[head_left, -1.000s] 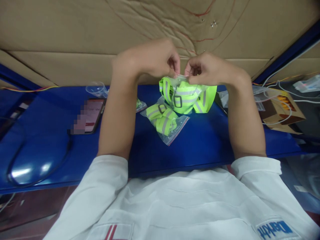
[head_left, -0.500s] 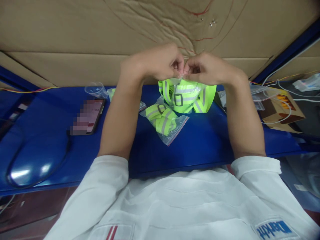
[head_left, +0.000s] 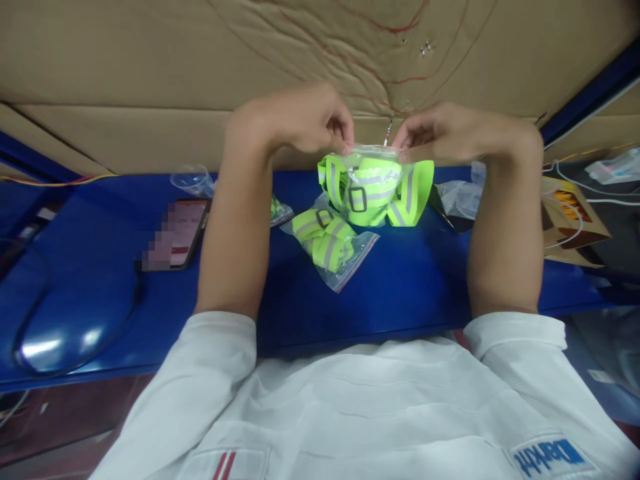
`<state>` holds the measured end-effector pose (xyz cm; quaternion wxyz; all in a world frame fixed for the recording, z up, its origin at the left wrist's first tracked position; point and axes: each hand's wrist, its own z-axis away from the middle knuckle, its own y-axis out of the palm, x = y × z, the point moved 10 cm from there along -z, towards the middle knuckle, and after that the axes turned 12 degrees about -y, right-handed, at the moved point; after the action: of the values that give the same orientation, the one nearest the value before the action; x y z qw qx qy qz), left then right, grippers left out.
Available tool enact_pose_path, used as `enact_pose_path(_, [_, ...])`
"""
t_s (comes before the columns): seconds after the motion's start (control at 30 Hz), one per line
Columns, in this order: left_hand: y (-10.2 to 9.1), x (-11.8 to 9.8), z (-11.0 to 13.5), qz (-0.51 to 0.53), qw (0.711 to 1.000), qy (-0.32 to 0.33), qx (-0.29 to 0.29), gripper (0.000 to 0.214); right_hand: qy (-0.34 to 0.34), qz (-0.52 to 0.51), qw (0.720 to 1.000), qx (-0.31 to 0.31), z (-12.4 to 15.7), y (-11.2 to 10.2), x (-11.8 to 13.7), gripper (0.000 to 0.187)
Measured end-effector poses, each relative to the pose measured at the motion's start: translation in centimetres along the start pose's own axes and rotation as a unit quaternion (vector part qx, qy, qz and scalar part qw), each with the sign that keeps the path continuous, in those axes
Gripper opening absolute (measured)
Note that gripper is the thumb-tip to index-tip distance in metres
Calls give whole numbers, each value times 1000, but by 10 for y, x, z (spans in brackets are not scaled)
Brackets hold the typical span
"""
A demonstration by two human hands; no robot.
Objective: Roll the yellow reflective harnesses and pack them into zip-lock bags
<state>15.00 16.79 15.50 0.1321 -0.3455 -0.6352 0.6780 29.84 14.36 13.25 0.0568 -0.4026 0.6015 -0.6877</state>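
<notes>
- Pinching clear zip bag (head_left: 374, 175) at L end of its top strip w/ my left hand (head_left: 313, 119), thumb & finger pressed together.
- My right hand (head_left: 443, 131) is at strip's R end; blurry, can't tell if tips are pressed together.
- Bag's upright at back of blue table (head_left: 395, 287), btwn my hands; see-through, crinkled, shiny, strip pulled approx. straight across.
- Inside: neon yellow-green strap (head_left: 377, 201), folded, w/ grey stripes & dark rectangular buckle (head_left: 357, 199).
- Loose strap loops (head_left: 413, 193) show just beside bag.
- 2nd bag (head_left: 350, 268), same-looking strap inside, lies flat in front.
</notes>
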Motion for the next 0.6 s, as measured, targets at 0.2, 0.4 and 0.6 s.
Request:
enact_pose_path(0.2, [-1,-1,-1,10,1000,6,-5,19,26,10,1000,-7,3,-7,-7,15])
enact_pose_path(0.4, [-16,1,6,71,997,24,-36,29,12,9,998,-56,9,-20,9,11])
enact_pose_path(0.6, [-44,-12,20,233,963,76,-111,39,-74,-85,957,-267,33,-65,28,17])
